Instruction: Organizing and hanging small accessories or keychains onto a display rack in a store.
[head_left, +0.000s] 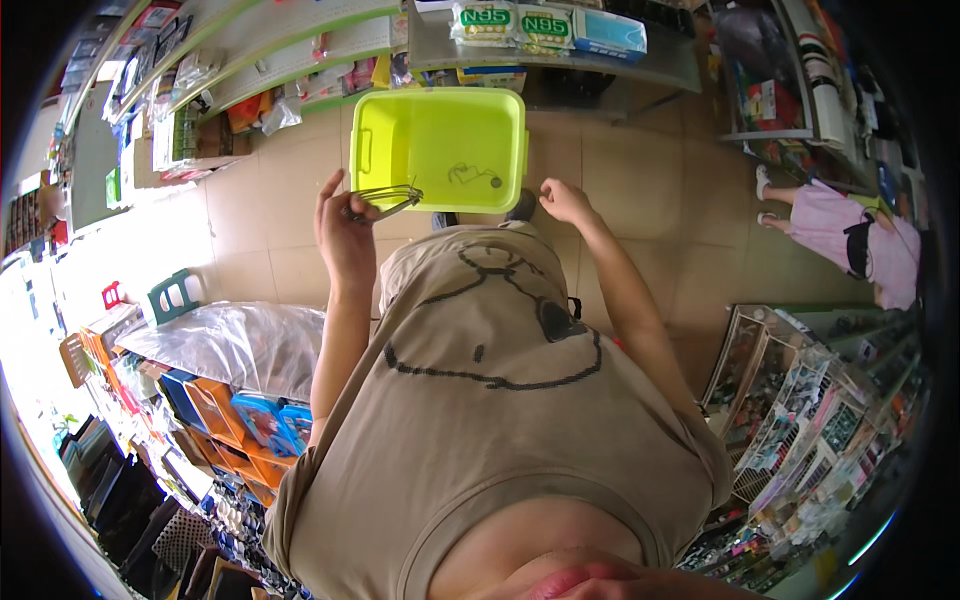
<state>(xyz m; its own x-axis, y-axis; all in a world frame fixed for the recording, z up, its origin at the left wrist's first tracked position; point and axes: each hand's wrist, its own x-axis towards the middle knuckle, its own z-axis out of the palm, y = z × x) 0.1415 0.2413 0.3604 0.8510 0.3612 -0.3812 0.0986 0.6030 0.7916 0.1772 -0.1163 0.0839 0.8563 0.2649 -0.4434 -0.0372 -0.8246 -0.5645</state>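
Observation:
My left hand (347, 225) grips a bundle of thin metal wire pieces (390, 199), whose bent ends reach over the near left corner of a lime-green plastic bin (513, 127). The exact kind of wire item is not clear. Inside the bin, a thin curled wire or cord (465, 173) with a small dark round piece lies toward the near right. My right hand (564, 201) is apart from the bin's near right corner, its fingers curled and nothing visible in them. The bin stands in front of my shoes (523, 207), partly covering them.
Beyond the bin, a metal shelf (660, 67) carries N95 mask packs (517, 26) and a blue box (611, 35). Stocked shelves (292, 45) line the left. A plastic-covered stack (232, 341) is beside my left arm, wire racks (780, 405) at right. Another person (840, 229) stands at right.

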